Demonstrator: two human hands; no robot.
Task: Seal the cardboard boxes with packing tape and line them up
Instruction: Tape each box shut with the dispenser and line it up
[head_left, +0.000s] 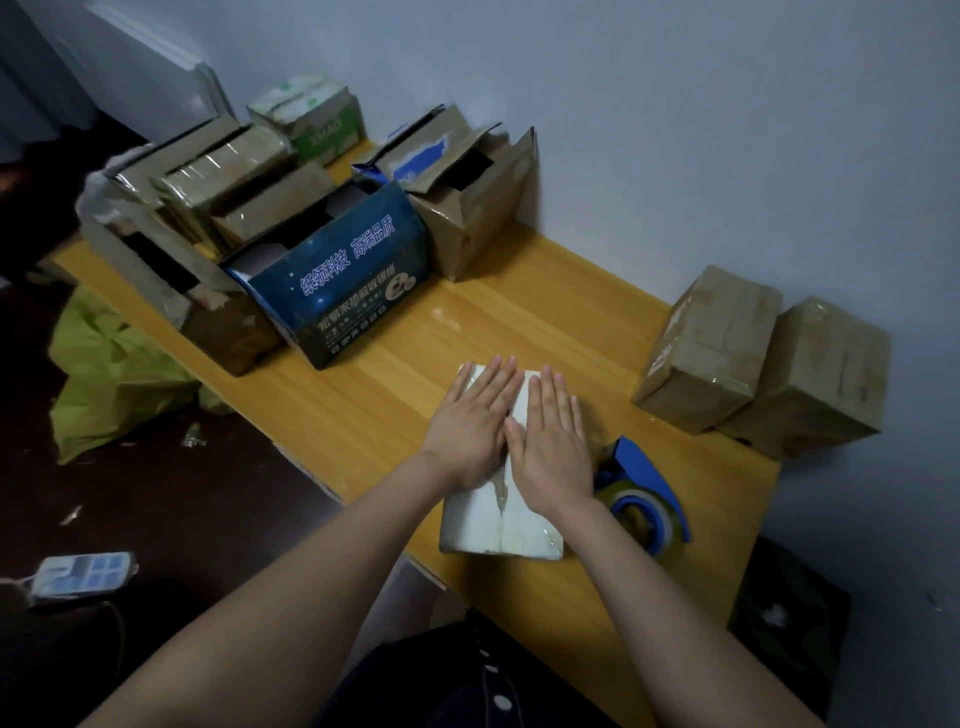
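Note:
A small white box (498, 525) lies on the wooden table (545, 301) near its front edge, a glossy tape strip running along its top seam. My left hand (470, 415) and my right hand (553, 441) both press flat on the box's top, fingers straight and side by side. A blue tape dispenser (644, 499) with a roll of clear tape sits on the table just right of the box. Two taped brown boxes (709, 348) (810, 379) stand side by side at the far right by the wall.
A dark blue printed box (343, 280) with open flaps and several brown cardboard boxes (467, 208) crowd the table's left and back. A yellow-green bag (114, 369) and a phone on a cable (83, 574) lie on the dark floor to the left.

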